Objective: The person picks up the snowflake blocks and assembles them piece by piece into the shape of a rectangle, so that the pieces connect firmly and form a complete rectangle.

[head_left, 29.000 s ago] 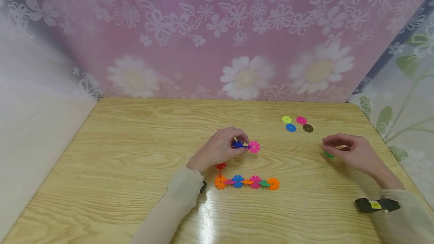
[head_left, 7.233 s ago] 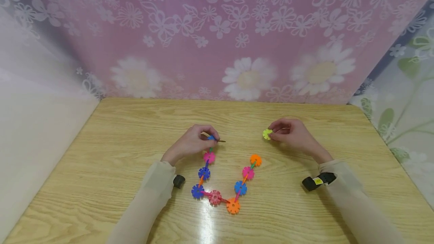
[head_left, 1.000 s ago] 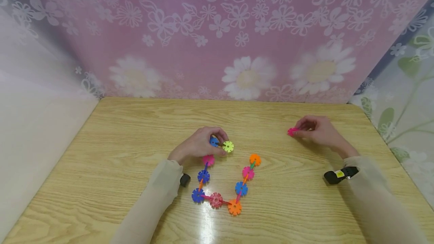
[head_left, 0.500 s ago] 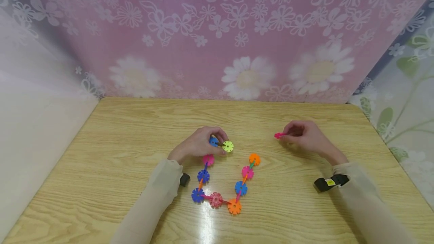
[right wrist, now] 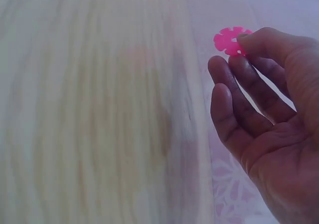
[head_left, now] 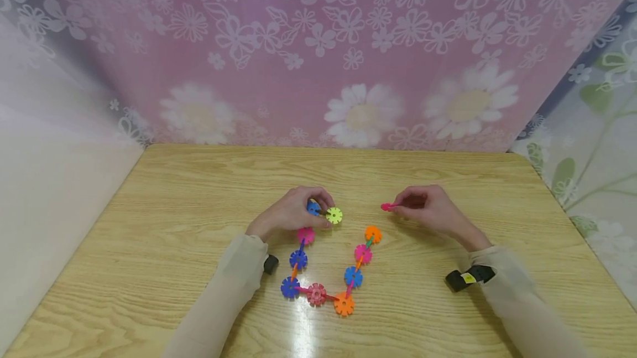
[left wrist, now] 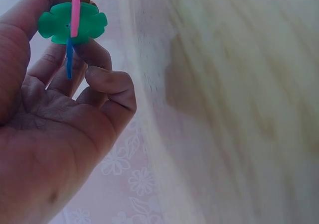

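My left hand (head_left: 294, 211) grips the far left end of a U-shaped chain of notched plastic discs. Near its fingers are a blue disc (head_left: 313, 208), a brown one seen edge-on, and a yellow-green disc (head_left: 334, 215) at the tip. In the left wrist view a green disc (left wrist: 72, 23) shows at the fingertips. My right hand (head_left: 429, 206) pinches a loose pink disc (right wrist: 231, 41) between thumb and finger, to the right of the yellow-green disc and apart from it. The chain's other end, an orange disc (head_left: 373, 234), lies on the table below the gap between the hands.
The chain runs through a dark blue corner disc (head_left: 290, 288), a red-pink disc (head_left: 316, 294) and an orange corner disc (head_left: 344, 304) near the front. It lies on a wood-grain table (head_left: 199, 181). A pink flowered curtain (head_left: 278, 70) hangs behind the table's back edge.
My right hand has brought the pink disc leftward from the right side of the table, toward the left hand. The left hand stays almost in place on the chain.
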`<state>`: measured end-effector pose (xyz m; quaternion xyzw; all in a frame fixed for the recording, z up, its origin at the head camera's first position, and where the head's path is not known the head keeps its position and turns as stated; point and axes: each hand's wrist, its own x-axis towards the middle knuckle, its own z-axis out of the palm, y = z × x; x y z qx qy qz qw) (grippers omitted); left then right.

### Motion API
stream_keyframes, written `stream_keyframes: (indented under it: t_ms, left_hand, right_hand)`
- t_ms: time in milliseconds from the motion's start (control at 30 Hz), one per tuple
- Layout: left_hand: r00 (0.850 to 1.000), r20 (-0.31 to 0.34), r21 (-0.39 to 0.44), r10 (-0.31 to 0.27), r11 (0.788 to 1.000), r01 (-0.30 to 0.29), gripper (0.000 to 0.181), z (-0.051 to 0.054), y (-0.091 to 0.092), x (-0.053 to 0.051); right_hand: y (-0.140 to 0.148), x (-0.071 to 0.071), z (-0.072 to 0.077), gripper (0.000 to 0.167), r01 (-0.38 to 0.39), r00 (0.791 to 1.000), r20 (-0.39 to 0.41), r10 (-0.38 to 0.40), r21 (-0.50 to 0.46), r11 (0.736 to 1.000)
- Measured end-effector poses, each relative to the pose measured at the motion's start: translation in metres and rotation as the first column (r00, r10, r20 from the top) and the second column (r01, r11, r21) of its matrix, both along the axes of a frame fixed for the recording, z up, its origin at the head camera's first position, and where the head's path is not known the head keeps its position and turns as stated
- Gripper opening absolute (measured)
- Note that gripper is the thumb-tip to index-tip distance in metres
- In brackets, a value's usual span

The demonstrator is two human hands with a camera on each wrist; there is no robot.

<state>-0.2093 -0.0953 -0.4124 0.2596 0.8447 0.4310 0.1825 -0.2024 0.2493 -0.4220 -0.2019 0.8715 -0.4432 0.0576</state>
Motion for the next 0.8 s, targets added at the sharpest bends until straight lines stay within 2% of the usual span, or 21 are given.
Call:
stream_keyframes:
  t_ms: [200, 800]
  left_hand:
    - [1.000, 0.003, 0.002, 0.001, 1.000, -0.001, 0.029, 0.001, 0.000, 0.000]
    - [1.000, 0.013, 0.003, 0.008, 1.000, -0.008, 0.030, 0.001, 0.001, -0.002]
  right_hand:
    - [-0.012, 0.002, -0.004, 0.006, -0.042, 0.999, -0.030, 0.042, -0.001, 0.999]
    - [-0.052, 0.008, 0.002, 0.008, -0.110, 0.994, 0.003, 0.110, 0.062, 0.992]
